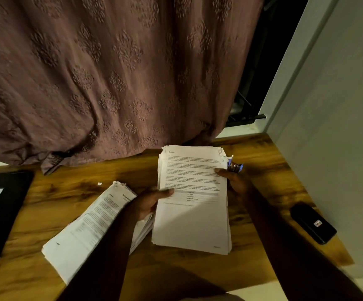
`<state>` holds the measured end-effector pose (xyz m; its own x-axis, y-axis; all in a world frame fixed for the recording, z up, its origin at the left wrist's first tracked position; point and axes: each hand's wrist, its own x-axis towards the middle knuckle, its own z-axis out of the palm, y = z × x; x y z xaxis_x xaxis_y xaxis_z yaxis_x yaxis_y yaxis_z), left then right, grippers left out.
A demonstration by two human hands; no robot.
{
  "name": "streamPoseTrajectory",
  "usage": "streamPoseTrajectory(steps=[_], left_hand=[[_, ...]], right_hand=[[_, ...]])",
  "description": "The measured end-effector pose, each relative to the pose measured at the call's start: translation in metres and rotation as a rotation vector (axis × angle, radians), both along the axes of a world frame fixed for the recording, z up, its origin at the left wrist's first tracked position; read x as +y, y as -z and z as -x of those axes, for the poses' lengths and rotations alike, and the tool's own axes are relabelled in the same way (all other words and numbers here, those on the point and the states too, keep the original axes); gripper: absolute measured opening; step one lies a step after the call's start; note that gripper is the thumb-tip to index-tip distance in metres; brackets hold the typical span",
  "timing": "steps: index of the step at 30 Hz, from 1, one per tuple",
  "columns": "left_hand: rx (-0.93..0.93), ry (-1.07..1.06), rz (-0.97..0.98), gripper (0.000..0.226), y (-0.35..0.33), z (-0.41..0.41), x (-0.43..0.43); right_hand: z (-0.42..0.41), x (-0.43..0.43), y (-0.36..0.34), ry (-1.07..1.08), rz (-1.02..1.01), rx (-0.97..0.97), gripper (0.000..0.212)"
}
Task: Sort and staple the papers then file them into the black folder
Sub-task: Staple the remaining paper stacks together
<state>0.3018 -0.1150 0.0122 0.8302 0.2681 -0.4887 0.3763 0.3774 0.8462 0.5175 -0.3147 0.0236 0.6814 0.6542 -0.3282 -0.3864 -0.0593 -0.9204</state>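
Observation:
A thick stack of printed papers (192, 218) is held up over the middle of the wooden table (72, 187). My left hand (150, 203) grips its left edge, thumb on the top sheet. My right hand (234, 181) grips its right edge and also holds a small blue stapler (235, 167) against the stack's top right corner. A second pile of papers (83, 231) lies slanted on the table under my left forearm. The black folder (0, 213) lies open at the table's left edge with a sheet inside.
A black phone-like case (312, 222) lies near the table's right edge by the white wall (338, 105). A patterned mauve curtain (111, 72) hangs behind the table and drapes onto its back edge. A small paper scrap (99, 183) sits beside the slanted pile.

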Motion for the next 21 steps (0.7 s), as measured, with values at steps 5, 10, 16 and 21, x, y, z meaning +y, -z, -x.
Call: streamPoseTrajectory(steps=[5,10,16,21], left_hand=[[-0.138,-0.239,-0.069,0.035,-0.013,-0.017,0.009],[-0.18,-0.297,-0.178,0.028,-0.021,-0.029,0.003],[-0.139,-0.311,-0.085,0.025,-0.01,-0.036,-0.007],[-0.098,-0.27,-0.072,0.029,-0.002,-0.039,-0.01]], right_hand=[[0.007,-0.005,0.002,-0.042,0.028,0.015,0.051],[0.009,-0.01,0.008,-0.063,0.032,0.053,0.037],[0.012,-0.011,0.014,-0.041,0.088,0.001,0.033],[0.014,-0.015,0.015,-0.069,0.072,-0.049,0.038]])
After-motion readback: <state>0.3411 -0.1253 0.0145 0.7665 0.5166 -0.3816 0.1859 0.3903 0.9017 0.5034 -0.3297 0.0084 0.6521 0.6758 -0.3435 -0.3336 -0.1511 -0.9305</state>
